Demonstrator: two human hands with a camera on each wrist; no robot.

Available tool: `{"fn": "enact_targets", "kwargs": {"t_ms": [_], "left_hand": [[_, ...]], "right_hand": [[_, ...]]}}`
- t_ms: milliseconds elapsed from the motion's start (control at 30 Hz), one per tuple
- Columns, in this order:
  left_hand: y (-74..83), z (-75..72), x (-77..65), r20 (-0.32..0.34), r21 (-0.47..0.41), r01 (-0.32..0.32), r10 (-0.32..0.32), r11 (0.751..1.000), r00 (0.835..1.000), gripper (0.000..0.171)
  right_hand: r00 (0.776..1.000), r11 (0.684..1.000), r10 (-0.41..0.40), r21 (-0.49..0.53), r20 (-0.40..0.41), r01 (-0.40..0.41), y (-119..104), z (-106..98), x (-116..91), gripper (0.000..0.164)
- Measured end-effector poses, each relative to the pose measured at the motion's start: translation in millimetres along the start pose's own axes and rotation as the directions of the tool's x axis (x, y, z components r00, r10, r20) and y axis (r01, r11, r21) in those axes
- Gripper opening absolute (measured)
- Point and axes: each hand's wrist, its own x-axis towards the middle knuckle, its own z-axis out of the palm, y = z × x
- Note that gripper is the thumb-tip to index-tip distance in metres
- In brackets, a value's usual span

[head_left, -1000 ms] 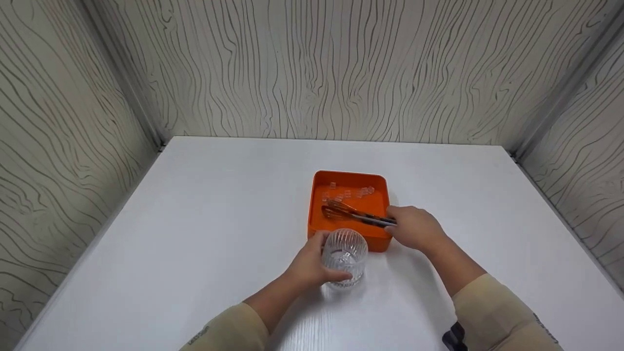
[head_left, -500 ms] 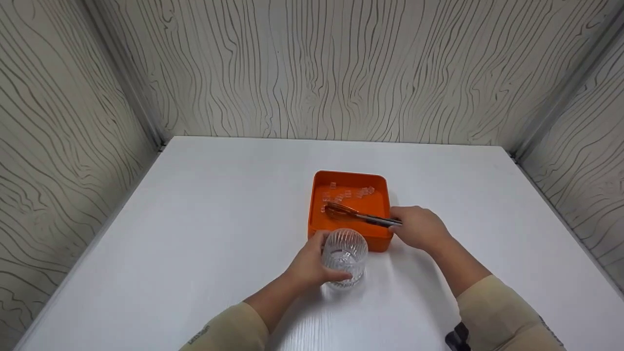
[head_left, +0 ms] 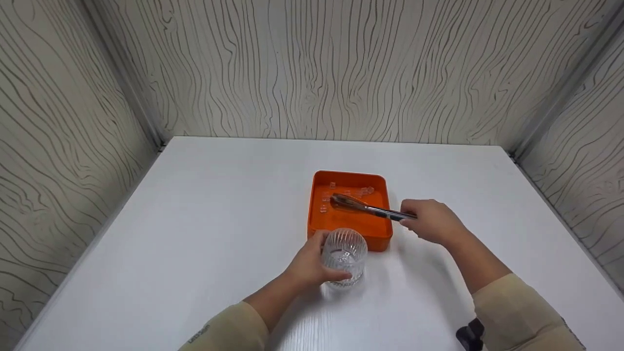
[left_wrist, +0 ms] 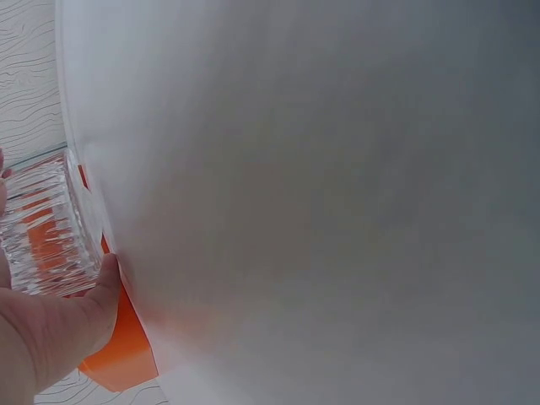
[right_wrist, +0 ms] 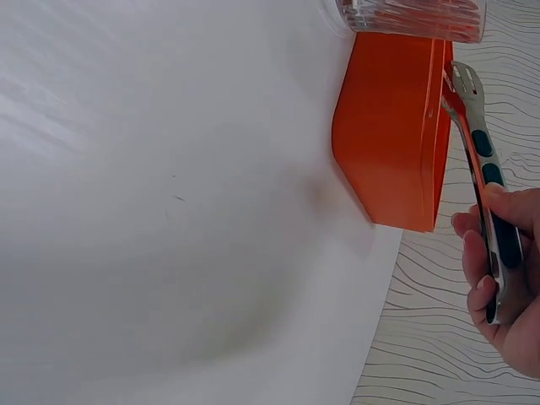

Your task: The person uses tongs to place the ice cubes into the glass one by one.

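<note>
My left hand [head_left: 307, 263] holds a ribbed clear glass [head_left: 345, 248] upright on the table, against the near side of an orange tray [head_left: 380, 240]. In the left wrist view the thumb lies along the side of the glass [left_wrist: 51, 232] near its base. My right hand [head_left: 433, 220] grips a pair of metal tongs [head_left: 385, 213] with dark handle inserts, seen side-on in the right wrist view. Their heads are close together over the tray. Whether a cube sits between them cannot be told. Several small clear cubes [head_left: 367, 190] lie in the tray.
The white table [head_left: 219, 209] stretches out on both sides of the tray. Wood-grain patterned panels [head_left: 312, 73] enclose it at the back, left and right.
The arms of the tongs have come together from being spread. My right hand has moved right and slightly up, lifting the tongs off the tray floor. The left hand and glass stay put.
</note>
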Motion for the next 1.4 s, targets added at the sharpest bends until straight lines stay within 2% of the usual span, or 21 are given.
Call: {"fn": "enact_targets", "kwargs": {"t_ms": [233, 667, 900, 1133, 1400], "left_hand": [[0.6, -0.7, -1.2, 0.004, -0.011, 0.010, -0.009, 1.000, 1.000, 0.078], [-0.1, 0.1, 0.0, -0.004, -0.003, 0.009, -0.009, 1.000, 1.000, 0.079], [0.5, 0.5, -0.9, -0.006, -0.004, 0.027, -0.027, 1.000, 1.000, 0.079], [-1.0, -0.3, 0.0, -0.002, -0.010, 0.002, -0.002, 1.000, 1.000, 0.079], [-0.6, -0.7, -0.5, 0.005, -0.012, -0.012, 0.012, 1.000, 1.000, 0.078]], "right_hand": [[0.999, 0.997, 0.000, 0.078, 0.041, -0.003, 7.6, -11.5, -7.4, 0.004], [0.996, 0.991, -0.061, 0.125, 0.060, 0.053, 10.9, -24.5, -20.6, 0.004], [0.992, 0.984, -0.116, 0.138, 0.048, 0.109, 11.9, -29.0, -29.5, 0.004], [0.985, 0.979, -0.160, 0.141, 0.063, 0.150, 11.8, -32.9, -38.1, 0.007], [0.965, 0.959, -0.253, 0.151, 0.072, 0.240, 17.2, -34.0, -48.7, 0.011]]}}
